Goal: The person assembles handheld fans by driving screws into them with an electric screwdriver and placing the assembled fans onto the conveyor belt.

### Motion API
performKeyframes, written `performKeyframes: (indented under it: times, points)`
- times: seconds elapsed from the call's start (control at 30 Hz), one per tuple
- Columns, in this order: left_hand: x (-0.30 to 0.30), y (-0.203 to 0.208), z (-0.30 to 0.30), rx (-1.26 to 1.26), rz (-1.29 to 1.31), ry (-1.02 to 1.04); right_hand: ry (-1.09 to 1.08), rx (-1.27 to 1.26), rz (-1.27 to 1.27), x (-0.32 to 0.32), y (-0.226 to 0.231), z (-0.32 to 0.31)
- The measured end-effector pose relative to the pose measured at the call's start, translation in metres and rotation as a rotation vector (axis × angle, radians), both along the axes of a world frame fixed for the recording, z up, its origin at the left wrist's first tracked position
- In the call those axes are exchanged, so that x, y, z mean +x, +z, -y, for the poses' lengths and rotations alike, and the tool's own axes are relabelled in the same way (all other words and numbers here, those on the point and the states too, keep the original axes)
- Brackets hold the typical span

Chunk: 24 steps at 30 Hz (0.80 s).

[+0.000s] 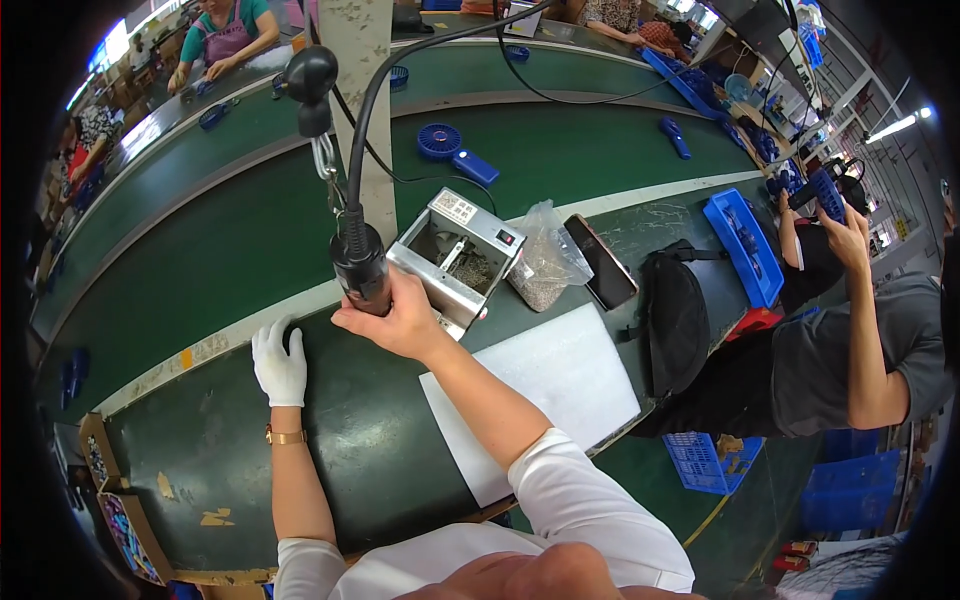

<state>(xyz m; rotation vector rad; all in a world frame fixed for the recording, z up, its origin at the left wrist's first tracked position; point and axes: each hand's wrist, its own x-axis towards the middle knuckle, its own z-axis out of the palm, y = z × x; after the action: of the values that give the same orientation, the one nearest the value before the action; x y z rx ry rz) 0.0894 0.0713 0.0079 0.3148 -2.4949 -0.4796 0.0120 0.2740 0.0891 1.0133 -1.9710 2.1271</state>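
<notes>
The left hand (279,362) wears a white glove and a gold-coloured wristband (285,436), while the bare right hand (398,318) grips a black hanging power tool (358,262). The bench (360,440) is dark green, with a white sheet (540,392) and a silver metal box (458,258). A blue handheld fan (455,151) lies on the green conveyor belt (230,230).

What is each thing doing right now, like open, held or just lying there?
Right hand: bare, wrapped around the black electric screwdriver.
Screwdriver: hanging from a cable, upright.
Left hand: white-gloved, flat on the green table.
Metal screw box: open on top.
Clear bag: lying, holding small parts.
White sheet: lying flat.
Black bag: lying closed.
</notes>
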Motion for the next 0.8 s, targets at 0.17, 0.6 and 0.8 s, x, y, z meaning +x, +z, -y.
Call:
performKeyframes:
  times: [0.17,0.6,0.8]
  points:
    - [0.0,0.001,0.001,-0.009,0.013,-0.007,-0.006,0.025,0.006,-0.001,0.0,-0.001]
    - [0.001,-0.005,0.003,-0.042,0.025,-0.045,0.047,0.075,0.119,0.001,0.001,-0.004]
    - [0.0,-0.004,0.002,-0.033,0.049,-0.033,0.037,0.085,0.067,0.001,0.004,-0.005]
